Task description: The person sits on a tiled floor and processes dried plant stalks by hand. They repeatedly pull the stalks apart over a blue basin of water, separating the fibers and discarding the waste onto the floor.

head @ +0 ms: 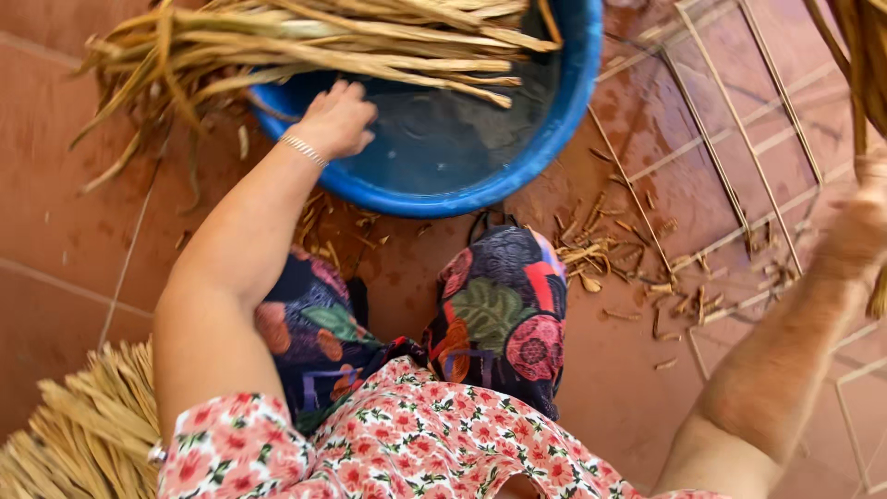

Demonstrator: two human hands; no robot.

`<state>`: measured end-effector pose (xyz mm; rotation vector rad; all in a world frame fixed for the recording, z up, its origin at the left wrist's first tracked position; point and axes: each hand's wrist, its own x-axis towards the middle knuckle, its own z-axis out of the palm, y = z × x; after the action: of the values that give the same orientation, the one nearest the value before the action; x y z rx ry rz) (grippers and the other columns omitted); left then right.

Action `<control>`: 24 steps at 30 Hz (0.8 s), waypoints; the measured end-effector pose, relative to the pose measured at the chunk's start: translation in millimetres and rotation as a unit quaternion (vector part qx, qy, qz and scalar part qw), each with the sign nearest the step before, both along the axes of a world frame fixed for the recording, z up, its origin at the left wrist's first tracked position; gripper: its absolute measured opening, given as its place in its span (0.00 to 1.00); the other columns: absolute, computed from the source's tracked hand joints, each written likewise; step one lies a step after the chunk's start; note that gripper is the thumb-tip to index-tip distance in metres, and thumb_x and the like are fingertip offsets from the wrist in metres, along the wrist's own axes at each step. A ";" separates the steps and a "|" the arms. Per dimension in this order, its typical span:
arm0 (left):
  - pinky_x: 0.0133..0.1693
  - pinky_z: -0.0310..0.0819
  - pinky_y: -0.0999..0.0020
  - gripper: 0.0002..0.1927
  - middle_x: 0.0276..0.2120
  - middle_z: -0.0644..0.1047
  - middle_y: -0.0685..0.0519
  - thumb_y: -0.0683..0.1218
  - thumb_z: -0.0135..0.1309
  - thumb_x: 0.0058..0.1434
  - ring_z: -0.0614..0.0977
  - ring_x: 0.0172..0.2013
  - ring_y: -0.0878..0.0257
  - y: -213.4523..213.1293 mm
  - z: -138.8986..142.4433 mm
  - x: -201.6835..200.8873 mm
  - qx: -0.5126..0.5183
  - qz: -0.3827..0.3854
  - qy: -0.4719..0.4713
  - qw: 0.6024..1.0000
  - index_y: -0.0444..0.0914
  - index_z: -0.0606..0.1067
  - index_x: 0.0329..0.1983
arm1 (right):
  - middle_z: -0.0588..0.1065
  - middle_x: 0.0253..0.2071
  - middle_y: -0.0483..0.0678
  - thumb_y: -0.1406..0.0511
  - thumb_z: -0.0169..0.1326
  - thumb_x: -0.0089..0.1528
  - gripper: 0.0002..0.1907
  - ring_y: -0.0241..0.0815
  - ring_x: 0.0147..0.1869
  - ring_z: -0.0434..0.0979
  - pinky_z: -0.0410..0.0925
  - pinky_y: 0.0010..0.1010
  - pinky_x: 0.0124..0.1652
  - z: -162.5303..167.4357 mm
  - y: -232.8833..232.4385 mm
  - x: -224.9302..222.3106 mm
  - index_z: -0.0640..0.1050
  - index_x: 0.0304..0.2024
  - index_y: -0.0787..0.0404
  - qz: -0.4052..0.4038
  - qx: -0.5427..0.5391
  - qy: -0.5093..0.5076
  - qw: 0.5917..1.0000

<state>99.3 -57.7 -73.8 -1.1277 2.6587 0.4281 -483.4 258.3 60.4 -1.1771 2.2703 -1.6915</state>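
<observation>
My left hand (pixel 337 118) rests with fingers loosely curled on the rim of the blue basin (pixel 554 120) at 12 o'clock, at the water's edge. A bundle of dried palm leaves (pixel 314 42) lies across the basin, tips dipping toward the water, likely to soften. My right hand (pixel 864 226), at 3 o'clock, is blurred; grip cannot be told, though strands (pixel 859 65) hang above it. Stick frame (pixel 730 139) flat on wet floor tiles (pixel 55 194) at 2 o'clock. More leaves (pixel 83 425) stacked at 8 o'clock. No labels or signs visible
</observation>
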 end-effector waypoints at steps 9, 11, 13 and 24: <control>0.65 0.35 0.24 0.16 0.70 0.62 0.45 0.50 0.55 0.59 0.59 0.71 0.46 -16.3 -44.6 -26.7 -0.284 -0.031 -0.082 0.955 0.41 0.82 0.47 | 0.81 0.42 0.47 0.63 0.59 0.67 0.12 0.36 0.39 0.81 0.73 0.27 0.37 -98.1 -187.9 228.1 0.81 0.51 0.61 0.364 0.285 -0.143 0.875; 0.69 0.38 0.23 0.17 0.62 0.69 0.43 0.50 0.53 0.65 0.65 0.67 0.45 -9.9 -52.8 -30.3 -0.280 -0.040 -0.078 0.956 0.38 0.82 0.51 | 0.78 0.51 0.52 0.62 0.62 0.63 0.19 0.46 0.51 0.78 0.72 0.36 0.47 -128.2 -202.9 257.4 0.79 0.55 0.59 0.360 0.304 -0.017 0.882; 0.73 0.41 0.21 0.16 0.52 0.77 0.42 0.47 0.52 0.71 0.73 0.59 0.44 5.0 -59.8 -35.5 -0.205 -0.063 -0.084 0.973 0.34 0.81 0.54 | 0.72 0.63 0.55 0.63 0.68 0.58 0.27 0.57 0.64 0.70 0.68 0.46 0.60 -156.3 -210.2 277.4 0.76 0.59 0.59 0.342 0.240 0.250 0.873; 0.58 0.69 0.42 0.17 0.54 0.80 0.41 0.46 0.58 0.60 0.79 0.58 0.45 8.1 -73.2 -30.5 0.175 0.085 -0.064 0.979 0.39 0.81 0.52 | 0.73 0.66 0.48 0.58 0.53 0.65 0.21 0.56 0.74 0.62 0.41 0.82 0.67 -247.7 -229.6 267.8 0.77 0.61 0.44 0.390 0.504 0.437 0.635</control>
<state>68.8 -49.6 -147.0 -1.2233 2.2672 0.7907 -215.6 28.7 -187.3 -2.2175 1.8063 0.6027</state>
